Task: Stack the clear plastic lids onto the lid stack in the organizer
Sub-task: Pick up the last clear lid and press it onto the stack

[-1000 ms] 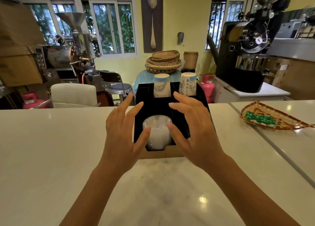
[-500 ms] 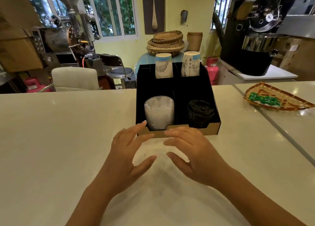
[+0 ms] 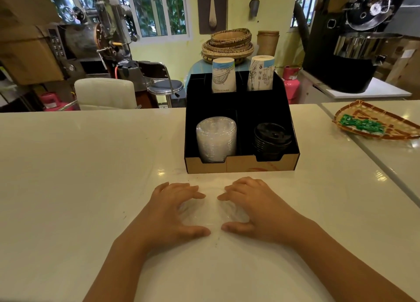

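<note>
A stack of clear plastic lids (image 3: 216, 140) stands in the front left compartment of the black organizer (image 3: 241, 167). Nearer to me, a faint pile of loose clear lids (image 3: 212, 213) lies on the white counter. My left hand (image 3: 172, 213) cups its left side and my right hand (image 3: 256, 210) cups its right side. The fingers and thumbs curl in around the pile, and the palms hide its edges.
Black lids (image 3: 271, 142) fill the organizer's front right compartment, and two paper cup stacks (image 3: 223, 75) (image 3: 261, 73) stand at its back. A woven tray with green packets (image 3: 368, 124) lies at the right on the adjoining counter. Coffee machines stand behind the counter.
Both hands have drawn back from the lid stack in the organizer and come down onto the counter, closing around the loose clear lids. The view has tilted downward.
</note>
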